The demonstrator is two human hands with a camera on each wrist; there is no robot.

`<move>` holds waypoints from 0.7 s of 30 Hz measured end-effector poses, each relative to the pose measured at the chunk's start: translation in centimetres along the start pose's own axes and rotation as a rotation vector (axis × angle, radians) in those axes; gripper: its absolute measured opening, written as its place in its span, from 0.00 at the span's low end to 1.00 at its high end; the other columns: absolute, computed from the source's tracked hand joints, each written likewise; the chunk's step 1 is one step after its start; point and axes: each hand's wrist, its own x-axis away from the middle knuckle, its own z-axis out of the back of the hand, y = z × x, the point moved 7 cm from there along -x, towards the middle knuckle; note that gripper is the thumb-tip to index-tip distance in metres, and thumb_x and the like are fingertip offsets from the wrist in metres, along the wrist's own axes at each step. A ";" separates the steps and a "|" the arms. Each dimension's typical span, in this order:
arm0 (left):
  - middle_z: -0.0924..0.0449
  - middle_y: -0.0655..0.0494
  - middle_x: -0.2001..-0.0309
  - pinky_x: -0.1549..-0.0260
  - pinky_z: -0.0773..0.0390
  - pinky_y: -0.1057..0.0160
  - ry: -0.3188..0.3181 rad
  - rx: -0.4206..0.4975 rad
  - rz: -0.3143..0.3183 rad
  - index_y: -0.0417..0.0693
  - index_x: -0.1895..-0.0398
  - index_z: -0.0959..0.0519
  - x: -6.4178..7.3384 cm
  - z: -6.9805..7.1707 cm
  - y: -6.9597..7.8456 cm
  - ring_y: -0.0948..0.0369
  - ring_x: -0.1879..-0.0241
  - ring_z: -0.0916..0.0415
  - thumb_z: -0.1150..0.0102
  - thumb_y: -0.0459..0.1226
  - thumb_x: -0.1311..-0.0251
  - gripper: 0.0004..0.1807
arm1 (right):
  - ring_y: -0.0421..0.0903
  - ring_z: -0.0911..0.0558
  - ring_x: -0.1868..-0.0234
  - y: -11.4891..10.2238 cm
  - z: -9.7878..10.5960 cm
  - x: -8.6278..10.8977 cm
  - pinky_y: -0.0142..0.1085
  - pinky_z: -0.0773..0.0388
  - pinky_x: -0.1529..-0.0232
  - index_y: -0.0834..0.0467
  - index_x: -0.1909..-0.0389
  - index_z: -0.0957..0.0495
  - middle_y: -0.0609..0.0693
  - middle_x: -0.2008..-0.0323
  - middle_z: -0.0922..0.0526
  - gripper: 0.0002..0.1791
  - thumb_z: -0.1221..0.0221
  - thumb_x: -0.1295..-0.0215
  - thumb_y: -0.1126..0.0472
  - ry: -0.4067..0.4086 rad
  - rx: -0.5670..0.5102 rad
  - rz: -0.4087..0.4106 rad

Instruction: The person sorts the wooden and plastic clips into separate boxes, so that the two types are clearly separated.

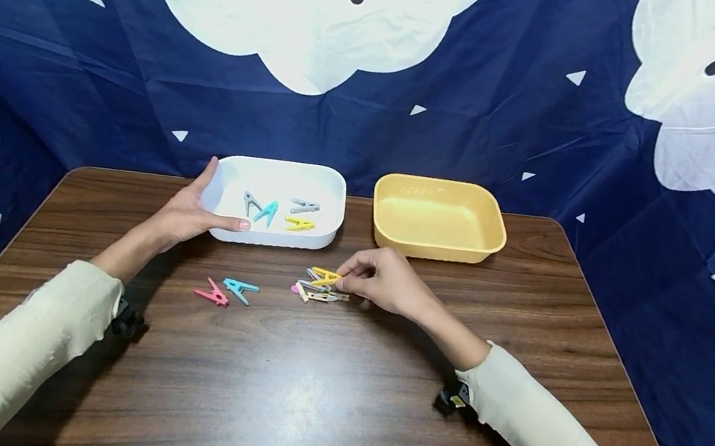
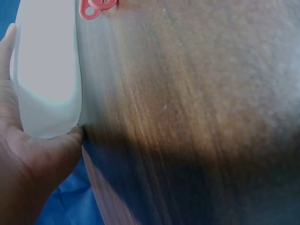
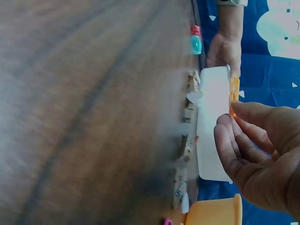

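My right hand pinches a yellow clothespin between thumb and fingers, above a small pile of clothespins in pale wood and other colours. The same clothespin shows upright at the fingertips of the right hand in the right wrist view. My left hand rests against the left end of a white plastic bin, its thumb straight along the front rim and its fingers stretched up the left side. Inside that bin lie several clothespins, among them a light blue clothespin and a yellow clothespin.
A yellow bin stands right of the white one at the table's back edge. On the wooden table, a red clothespin and a blue clothespin lie left of the pile. A dark blue curtain hangs behind.
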 end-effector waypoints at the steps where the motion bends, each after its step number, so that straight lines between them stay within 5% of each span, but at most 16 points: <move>1: 0.78 0.47 0.06 0.10 0.62 0.30 -0.001 0.000 0.001 0.69 0.09 0.81 0.0 0.0 0.0 0.41 0.06 0.75 0.12 0.54 0.42 0.85 | 0.48 0.12 0.70 -0.1 0.2 -0.1 0.38 0.12 0.68 0.56 0.55 0.06 0.49 0.65 0.07 0.04 0.25 0.26 0.61 0.013 0.010 0.007; 5: 0.78 0.47 0.06 0.10 0.62 0.30 -0.003 -0.005 0.002 0.68 0.09 0.81 0.0 0.0 0.1 0.40 0.06 0.75 0.12 0.54 0.42 0.85 | 0.39 0.15 0.65 -0.8 1.1 -0.5 0.31 0.18 0.63 0.54 0.56 0.06 0.46 0.64 0.07 0.04 0.24 0.27 0.60 0.071 0.058 0.038; 21: 0.79 0.48 0.06 0.10 0.63 0.30 -0.006 -0.003 0.002 0.68 0.09 0.82 0.1 0.0 0.1 0.41 0.06 0.75 0.12 0.54 0.42 0.85 | 0.36 0.16 0.67 -3.5 3.1 -3.5 0.30 0.20 0.61 0.57 0.56 0.05 0.49 0.65 0.05 0.05 0.23 0.29 0.61 0.191 0.056 0.101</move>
